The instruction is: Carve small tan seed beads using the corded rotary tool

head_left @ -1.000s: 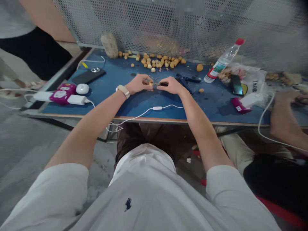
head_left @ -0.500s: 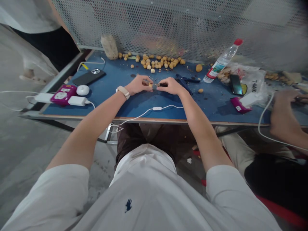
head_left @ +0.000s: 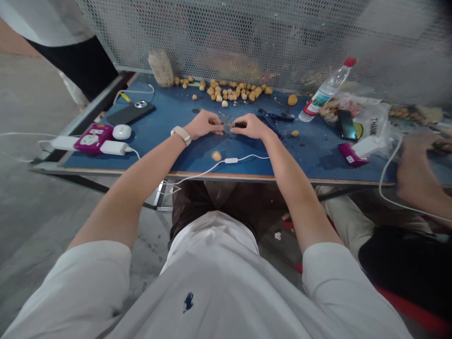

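Landmark: white inline switch (head_left: 231, 160). Right hand (head_left: 249, 125), beyond it, is pinching a dark-handled tool (head_left: 239, 125), fingers nearly closed. Left hand (head_left: 206, 124), beyond and left of it, is curling, thumb and fingertips close together; can't tell what they're holding. One tan ball (head_left: 216, 156) is sitting just left of the switch. Tan pile (head_left: 240, 91) is lying well beyond it, along the mesh panel (head_left: 212, 42).
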Demonstrator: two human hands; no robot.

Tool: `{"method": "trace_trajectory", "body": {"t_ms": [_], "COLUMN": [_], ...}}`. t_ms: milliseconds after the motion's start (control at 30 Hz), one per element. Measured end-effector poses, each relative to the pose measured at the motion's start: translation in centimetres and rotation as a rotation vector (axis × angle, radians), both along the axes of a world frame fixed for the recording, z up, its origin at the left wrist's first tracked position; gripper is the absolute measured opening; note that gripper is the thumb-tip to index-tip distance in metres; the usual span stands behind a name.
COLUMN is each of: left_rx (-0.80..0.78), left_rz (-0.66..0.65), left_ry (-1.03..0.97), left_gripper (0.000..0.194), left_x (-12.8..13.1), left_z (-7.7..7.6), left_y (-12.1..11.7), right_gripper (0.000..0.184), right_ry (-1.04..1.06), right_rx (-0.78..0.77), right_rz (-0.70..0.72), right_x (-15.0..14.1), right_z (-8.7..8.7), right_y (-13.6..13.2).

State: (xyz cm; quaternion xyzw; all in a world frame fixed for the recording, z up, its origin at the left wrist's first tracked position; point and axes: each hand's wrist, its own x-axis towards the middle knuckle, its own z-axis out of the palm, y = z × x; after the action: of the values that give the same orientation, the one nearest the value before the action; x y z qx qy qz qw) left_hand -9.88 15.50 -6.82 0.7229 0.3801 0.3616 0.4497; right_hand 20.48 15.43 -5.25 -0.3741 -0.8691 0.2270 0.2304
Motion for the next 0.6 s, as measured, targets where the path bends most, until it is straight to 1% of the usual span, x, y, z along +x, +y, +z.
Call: {"method": "trace_trajectory", "body": {"t_ms": [100,233,300,400,500,600], "left_rx": [-0.03,-0.062,-0.074,-0.076,-0.081,-0.062], "left_rz": [0.03,0.085,0.094,0.078,0.057,0.037], "left_ry": [-0.023,-0.033,-0.036,-0.038,-0.031,-0.018], "left_gripper": [0.035,0.032,0.031,0.028,0.031,0.028], "left_x": [0.3,0.54,0.56,0.57,0.6,0.48], "left_z": [-0.11,-0.02,0.1,0.32,0.49,0.68], "left_y": [-0.17,-0.36,-0.49,-0.74,-0.94,-0.91], "right_gripper": [0.063,0.069,0.073,0.079,0.085,0.086], "right_ry": [0.052,0.165,0.187,0.191,0.177,0.15], "right_rx": [-0.023,-0.114,-0.146,-0.137,-0.124,-0.121], "right_rz": [-0.047,-0.08,-0.083,-0.08,-0.082,-0.103], "right_x": [-0.08,0.1,0.24,0.33,0.25,0.16], "right_z": [0.14,0.17,0.1,0.04,0.19,0.4], "right_y": [-0.35,-0.66,-0.67,-0.65,-0.82,-1.03]}}
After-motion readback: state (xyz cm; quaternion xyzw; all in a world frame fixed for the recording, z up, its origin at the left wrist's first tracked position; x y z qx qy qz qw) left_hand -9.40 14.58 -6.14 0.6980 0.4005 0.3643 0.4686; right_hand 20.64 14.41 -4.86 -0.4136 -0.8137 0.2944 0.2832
